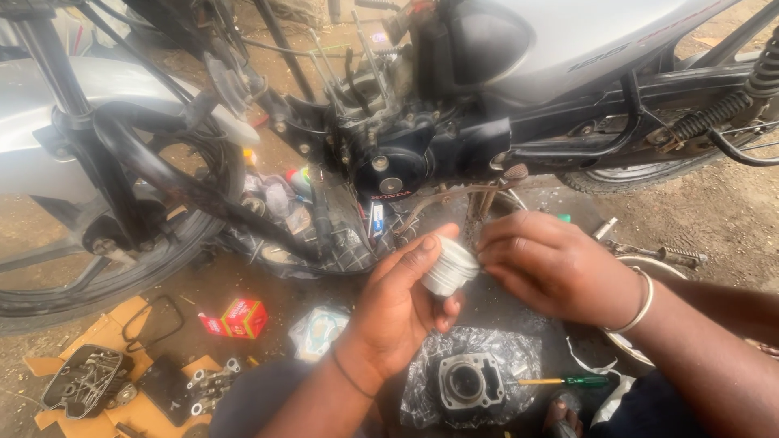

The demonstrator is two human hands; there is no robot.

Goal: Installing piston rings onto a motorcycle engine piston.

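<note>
Two bare hands meet over the dirt floor beside the motorcycle (487,97): my left hand (402,304) closes its fingers around a silver piston (449,268), and my right hand (552,264) pinches its fingertips at the piston's rim, though I cannot tell whether they hold a small part. Below them the engine cylinder (469,381) rests on a plastic bag (503,349), with a green screwdriver (568,380) just beside it. I judge that a loosened grip could drop the piston onto grit, scoring its surface.
</note>
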